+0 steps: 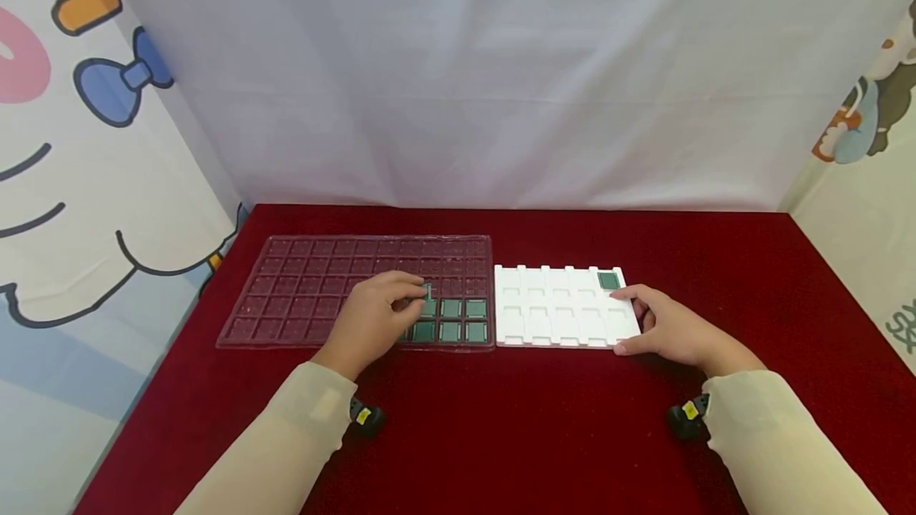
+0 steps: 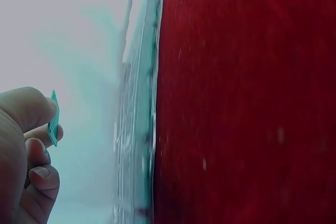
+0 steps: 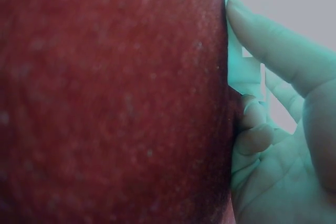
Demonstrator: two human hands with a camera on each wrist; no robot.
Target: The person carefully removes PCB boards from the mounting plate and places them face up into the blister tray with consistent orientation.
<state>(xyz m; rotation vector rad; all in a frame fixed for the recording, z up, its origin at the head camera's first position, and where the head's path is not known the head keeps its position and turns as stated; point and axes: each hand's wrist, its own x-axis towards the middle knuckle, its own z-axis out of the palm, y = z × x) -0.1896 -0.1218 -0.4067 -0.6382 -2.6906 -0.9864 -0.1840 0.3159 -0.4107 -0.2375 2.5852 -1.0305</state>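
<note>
Between thumb and fingertip, my left hand [image 1: 372, 319] pinches a small green square chip [image 2: 53, 124], held up off the clear plastic tray [image 1: 300, 286]. Several similar green chips [image 1: 451, 331] lie in that tray's near right pockets, some partly hidden by the left hand. Beside it, on the right, is a white pocketed tray [image 1: 547, 304] with one green chip [image 1: 608, 281] in its far right pocket. My right hand [image 1: 676, 328] grips the white tray's right end, thumb at the near corner and index finger over the top.
A red cloth [image 1: 529, 427] covers the table. Behind it hangs a white curtain [image 1: 501, 86], with printed cartoon panels at both sides. Both wrists carry small black devices [image 1: 366, 418] close to the cloth. The two trays lie almost edge to edge.
</note>
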